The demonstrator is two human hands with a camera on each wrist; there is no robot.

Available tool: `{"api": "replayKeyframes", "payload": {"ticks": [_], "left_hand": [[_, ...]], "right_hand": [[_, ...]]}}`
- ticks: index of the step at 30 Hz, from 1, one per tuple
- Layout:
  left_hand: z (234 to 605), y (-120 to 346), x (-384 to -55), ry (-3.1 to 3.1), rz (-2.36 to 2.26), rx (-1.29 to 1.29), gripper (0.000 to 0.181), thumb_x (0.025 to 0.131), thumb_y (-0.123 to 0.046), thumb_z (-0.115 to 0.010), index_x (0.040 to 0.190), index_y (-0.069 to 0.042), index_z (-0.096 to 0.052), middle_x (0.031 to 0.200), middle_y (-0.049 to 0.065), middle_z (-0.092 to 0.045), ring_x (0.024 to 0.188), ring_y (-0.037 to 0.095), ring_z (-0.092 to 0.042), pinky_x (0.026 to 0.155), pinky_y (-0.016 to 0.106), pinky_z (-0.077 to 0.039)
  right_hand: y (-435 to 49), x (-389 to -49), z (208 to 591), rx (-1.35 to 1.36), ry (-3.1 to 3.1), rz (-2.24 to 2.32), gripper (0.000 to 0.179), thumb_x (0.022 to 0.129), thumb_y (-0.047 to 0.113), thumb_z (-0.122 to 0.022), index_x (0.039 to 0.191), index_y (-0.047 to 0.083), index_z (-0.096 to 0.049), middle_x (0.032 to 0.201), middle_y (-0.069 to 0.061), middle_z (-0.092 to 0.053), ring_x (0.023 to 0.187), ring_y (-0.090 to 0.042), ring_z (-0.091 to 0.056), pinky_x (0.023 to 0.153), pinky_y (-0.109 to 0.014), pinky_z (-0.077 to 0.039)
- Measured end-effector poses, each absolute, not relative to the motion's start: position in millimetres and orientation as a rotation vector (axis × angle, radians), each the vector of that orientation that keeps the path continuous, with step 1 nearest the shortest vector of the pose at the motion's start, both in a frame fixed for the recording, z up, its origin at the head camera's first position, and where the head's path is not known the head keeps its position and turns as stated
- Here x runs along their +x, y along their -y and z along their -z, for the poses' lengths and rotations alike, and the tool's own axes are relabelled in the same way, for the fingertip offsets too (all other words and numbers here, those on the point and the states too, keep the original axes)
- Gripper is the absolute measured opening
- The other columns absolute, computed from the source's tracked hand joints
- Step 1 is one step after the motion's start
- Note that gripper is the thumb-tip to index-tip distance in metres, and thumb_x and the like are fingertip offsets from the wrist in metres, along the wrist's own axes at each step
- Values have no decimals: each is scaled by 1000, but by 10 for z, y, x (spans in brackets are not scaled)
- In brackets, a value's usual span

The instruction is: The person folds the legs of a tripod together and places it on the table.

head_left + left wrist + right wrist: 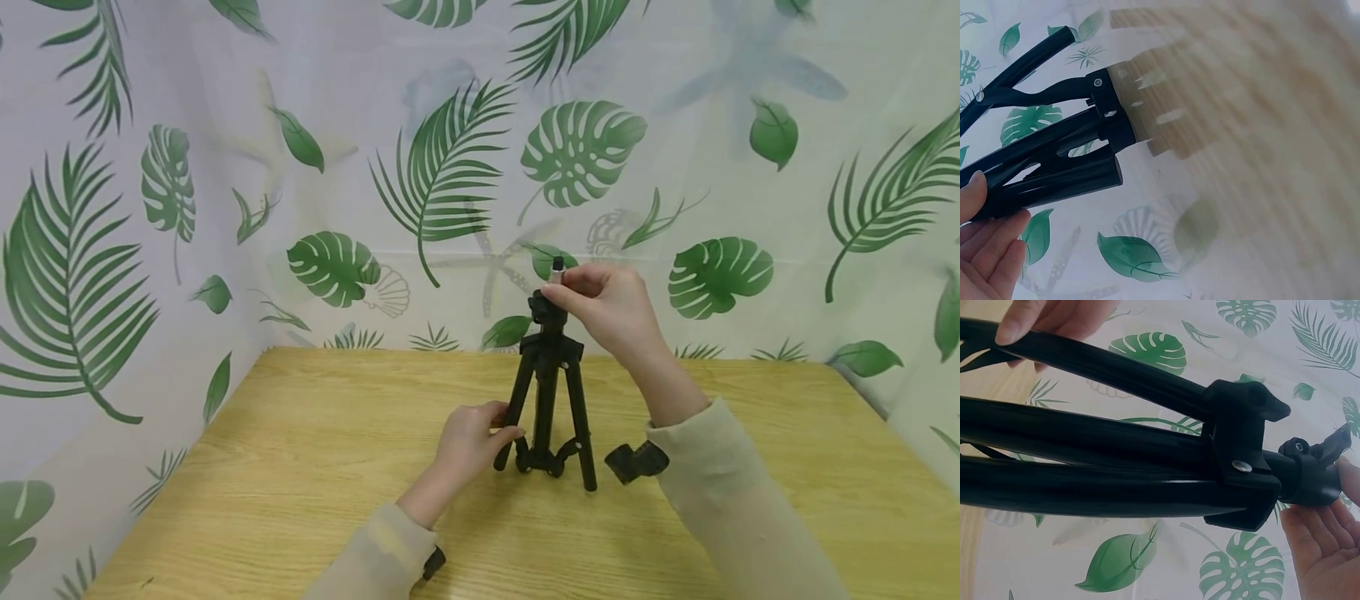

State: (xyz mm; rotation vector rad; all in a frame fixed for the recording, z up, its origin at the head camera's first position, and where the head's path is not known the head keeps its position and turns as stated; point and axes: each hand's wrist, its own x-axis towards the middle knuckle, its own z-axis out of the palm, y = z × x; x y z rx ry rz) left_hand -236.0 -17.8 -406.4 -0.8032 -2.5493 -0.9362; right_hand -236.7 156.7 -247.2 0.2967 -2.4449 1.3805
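A small black tripod point(546, 400) is upright in the middle of the head view, its legs only slightly spread. My left hand point(468, 442) grips the lower part of its left leg between thumb and fingers; the left wrist view shows this hand point(991, 256) beside the leg ends and the hinged brace point(1113, 109). Up at the top, my right hand point(615, 312) pinches the tripod head, with a short black-tipped piece point(557, 265) sticking up above the fingers. In the right wrist view, its fingers point(1319, 534) lie against the collar point(1317, 481) below a small lever.
The tripod is over a yellow wood-grain table point(315, 467). Behind and beside the table hangs a white cloth point(337, 192) printed with green leaves. Black wrist mounts point(637, 461) stick out from the beige sleeves point(742, 508).
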Motion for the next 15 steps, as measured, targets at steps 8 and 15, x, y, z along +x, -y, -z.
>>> {"api": "replayKeyframes", "payload": {"ticks": [8, 15], "left_hand": [[4041, 157, -2359, 2565, 925, -823, 28, 80, -23, -65, 97, -1, -64, 81, 6, -67, 75, 16, -63, 63, 21, -49], [4035, 141, -2380, 2609, 950, -809, 30, 80, -23, -66, 100, -1, -63, 82, 7, -67, 75, 16, -63, 62, 21, -48]], "right_hand": [[-1579, -2365, 2481, 298, 2445, -1379, 36, 81, 31, -64, 98, 0, -65, 99, -13, -63, 90, -22, -59, 79, -38, -45], [-1584, -2370, 2485, 294, 2444, -1378, 36, 81, 31, -64, 98, -1, -65, 98, -13, -63, 90, -22, -59, 79, -37, -46]]}}
